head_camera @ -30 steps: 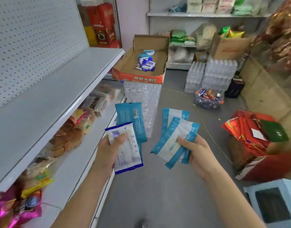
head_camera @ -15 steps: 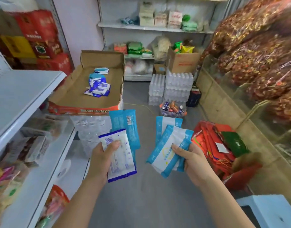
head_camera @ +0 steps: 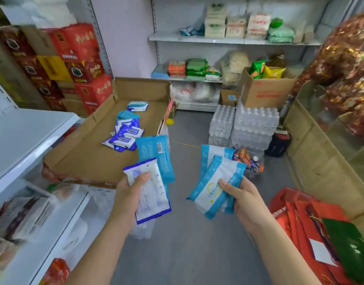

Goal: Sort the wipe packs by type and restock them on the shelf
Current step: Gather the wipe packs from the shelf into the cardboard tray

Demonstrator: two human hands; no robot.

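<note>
My left hand grips a white wipe pack with dark blue edges and, behind it, a light blue pack. In my right hand are two or three white packs with light blue ends, fanned out. Both hands hover over the grey floor, just in front of a shallow open cardboard box. Inside the box lie several loose wipe packs, dark blue and white near the front, light blue further back. The white shelf runs along my left.
The box rests on wrapped water bottles. More bottle packs stand ahead, with a small tub of cans in front. Red bags lie on the floor at right beside a cardboard-fronted counter. Red cartons are stacked at the back left.
My view has swung from the left shelf toward the cardboard box, which now lies closer and more centred. Both hands keep the same packs in the same grip.
</note>
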